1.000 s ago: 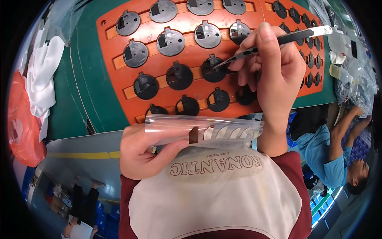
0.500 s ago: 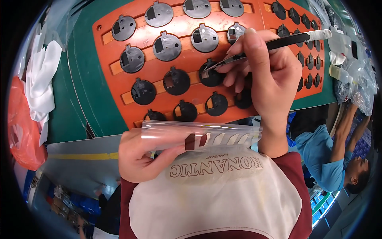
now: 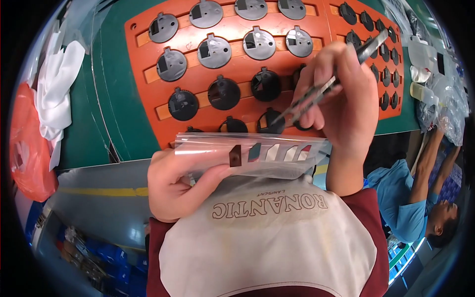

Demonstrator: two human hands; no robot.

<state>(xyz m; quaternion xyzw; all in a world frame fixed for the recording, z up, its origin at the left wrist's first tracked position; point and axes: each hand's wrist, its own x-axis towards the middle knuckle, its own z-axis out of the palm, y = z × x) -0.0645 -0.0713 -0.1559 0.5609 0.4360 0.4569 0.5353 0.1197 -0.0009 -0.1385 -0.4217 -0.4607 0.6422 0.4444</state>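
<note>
My left hand (image 3: 173, 185) pinches the left end of a clear plastic sheet (image 3: 198, 146), curled at its upper edge. A row of small slanted pieces, some dark and some mirror-like, sits on it; the leftmost is a dark brown piece (image 3: 235, 155). My right hand (image 3: 354, 101) grips a pair of tweezers (image 3: 372, 48), dark with a metal end. Their slim tips, blurred, point down-left and look parted, with nothing visible between them. Below the tips lies a black round disc (image 3: 264, 121). Another black disc (image 3: 266, 85) in the row behind has a dark window.
An orange tray (image 3: 148, 94) holds rows of black discs on a green table (image 3: 118, 94); a second such tray adjoins it at right. White cloth (image 3: 57, 99) and a red plastic bag (image 3: 29, 148) lie left. Clear bags (image 3: 448, 109) and a co-worker in blue (image 3: 396, 185) are at right.
My right hand has drawn the tweezers off the third-row disc, back toward the plastic sheet, and their tips have spread. My left hand has raised and tilted the sheet slightly.
</note>
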